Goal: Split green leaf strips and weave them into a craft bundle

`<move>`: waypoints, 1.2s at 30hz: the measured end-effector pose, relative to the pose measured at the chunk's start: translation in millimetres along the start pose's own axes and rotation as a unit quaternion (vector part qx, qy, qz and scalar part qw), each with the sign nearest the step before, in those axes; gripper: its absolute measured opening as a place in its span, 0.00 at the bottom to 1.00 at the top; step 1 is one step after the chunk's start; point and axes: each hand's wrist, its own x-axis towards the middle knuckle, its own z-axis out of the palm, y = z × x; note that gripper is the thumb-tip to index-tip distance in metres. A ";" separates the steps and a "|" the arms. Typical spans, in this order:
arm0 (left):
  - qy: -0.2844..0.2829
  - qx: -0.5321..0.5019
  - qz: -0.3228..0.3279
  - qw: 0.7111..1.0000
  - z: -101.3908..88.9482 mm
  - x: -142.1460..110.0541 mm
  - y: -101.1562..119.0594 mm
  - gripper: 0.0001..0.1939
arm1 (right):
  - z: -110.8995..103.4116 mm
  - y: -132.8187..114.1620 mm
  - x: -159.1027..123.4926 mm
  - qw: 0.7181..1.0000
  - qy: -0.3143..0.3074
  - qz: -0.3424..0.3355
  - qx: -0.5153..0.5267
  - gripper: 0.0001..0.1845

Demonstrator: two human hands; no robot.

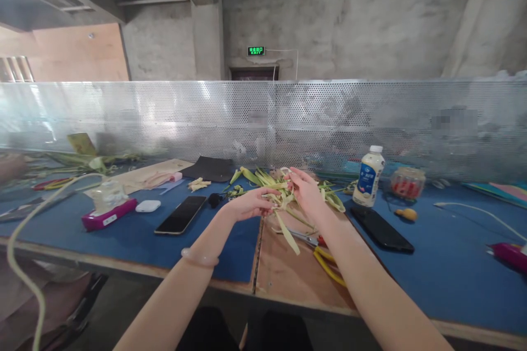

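Both my hands work on a bundle of green and yellow leaf strips (284, 197) over the middle of the blue workbench (123, 236). My left hand (251, 205) pinches the strips from the left, a pale bangle on its wrist. My right hand (302, 189) grips the strips from the right, fingers curled round them. One strip hangs down toward the bare wooden board (284, 269). More loose strips (255, 176) lie just behind the hands.
Scissors with yellow handles (319, 249) lie on the board. A black phone (181, 215) sits left, another phone (381, 228) right, beside a white bottle (368, 176) and a small jar (407, 182). A pink box (107, 214) and a perforated metal screen (263, 120) stand behind.
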 end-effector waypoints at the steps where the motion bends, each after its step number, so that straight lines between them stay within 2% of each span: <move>1: 0.001 0.004 0.002 1.000 0.3 0.0 0.1 0.25 | 0.7 -2.0 -0.6 1.000 -0.017 0.004 -0.006 0.18; 6: 0.063 0.062 -0.009 0.996 0.3 -0.4 2.0 0.24 | -0.3 -9.5 -3.7 0.991 -0.107 0.045 -0.065 0.13; 9: 0.096 0.072 -0.001 0.993 -0.2 0.0 2.9 0.22 | -1.9 -8.0 -4.4 0.984 -0.133 0.056 -0.104 0.13; 17: 0.120 0.064 0.015 0.991 -3.7 1.9 1.1 0.23 | 0.6 -10.2 -7.6 0.972 -0.148 0.038 -0.178 0.12; 29: 0.130 0.061 -0.003 0.990 -2.6 0.9 3.0 0.18 | 0.4 -11.0 -7.5 0.961 -0.157 0.017 -0.225 0.13; 36: 0.127 0.055 0.000 0.990 -4.1 2.2 2.2 0.16 | 4.9 -19.5 -12.4 0.943 -0.168 0.013 -0.288 0.12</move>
